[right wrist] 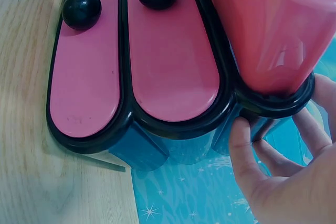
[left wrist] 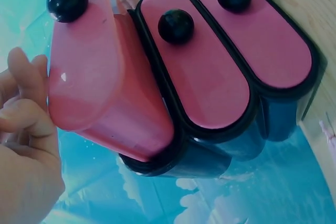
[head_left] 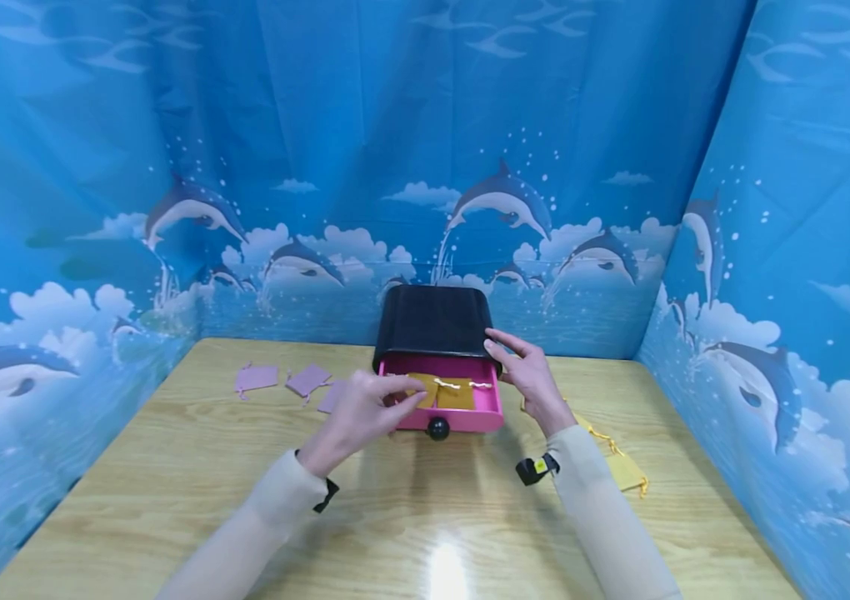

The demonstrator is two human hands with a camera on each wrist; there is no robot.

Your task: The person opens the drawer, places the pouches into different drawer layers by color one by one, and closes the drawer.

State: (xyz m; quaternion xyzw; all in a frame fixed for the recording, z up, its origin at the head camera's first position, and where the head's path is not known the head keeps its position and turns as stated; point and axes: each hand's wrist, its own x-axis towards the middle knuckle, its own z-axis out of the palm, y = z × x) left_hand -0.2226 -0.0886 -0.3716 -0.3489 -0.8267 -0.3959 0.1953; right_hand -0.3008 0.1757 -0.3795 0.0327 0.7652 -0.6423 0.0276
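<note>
A black drawer cabinet (head_left: 436,321) with pink fronts stands on the table; its top drawer (head_left: 501,408) is pulled out. Inside lie mustard pouches (head_left: 455,395) with white drawstrings. Over the drawer's left part, my left hand (head_left: 372,408) has thumb and forefinger tips close together at a mustard pouch; I cannot tell whether they pinch it. The left wrist view shows that hand (left wrist: 26,145) beside the drawer, its fingers bent. My right hand (head_left: 533,379) holds the cabinet's right side, fingers (right wrist: 242,142) around the rounded end of the top tier.
Several lilac pouches (head_left: 256,378) lie on the table left of the cabinet. Yellow pouches (head_left: 626,472) with yellow cords lie to the right, partly behind my right forearm. Two lower drawers (right wrist: 173,61) sit closed. Blue dolphin-print cloth (head_left: 395,125) hangs behind and at both sides.
</note>
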